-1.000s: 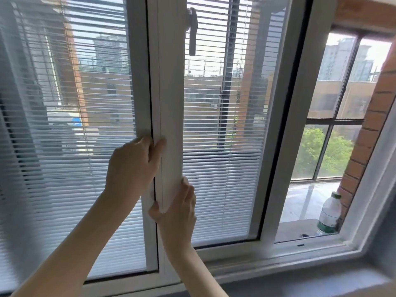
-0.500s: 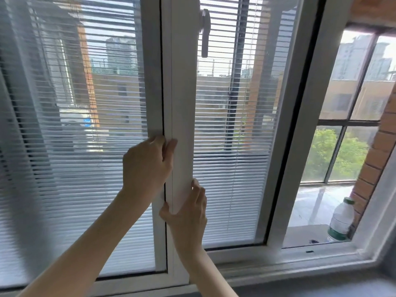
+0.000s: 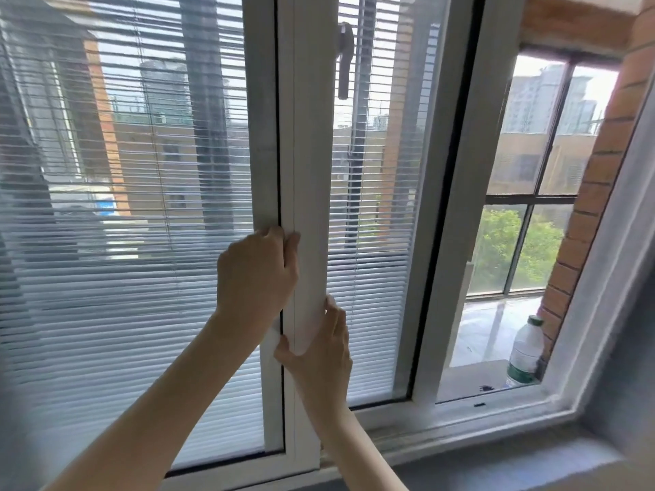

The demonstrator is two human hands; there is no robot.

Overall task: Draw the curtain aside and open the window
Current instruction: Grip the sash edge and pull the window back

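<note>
A white window sash stile [image 3: 312,164] runs upright through the middle, with a dark handle [image 3: 345,62] pointing down near its top. My left hand [image 3: 255,274] grips the stile's left edge, fingertips tucked into the seam beside the left pane. Lower down, my right hand [image 3: 320,356] wraps the same stile from the right. Slatted blinds [image 3: 368,242] sit behind both panes. To the right of the sash an unglazed gap [image 3: 496,313] looks onto a ledge. A hazy grey band [image 3: 14,278] at the far left may be the curtain; I cannot tell.
A plastic water bottle [image 3: 524,352] with a green cap stands on the outer ledge at the right. A red brick wall [image 3: 602,154] borders the opening. The grey inner sill [image 3: 496,451] runs along the bottom right.
The stile, with both hands on it, has shifted rightward in view, closer to the bottle. Both hands keep the same grip.
</note>
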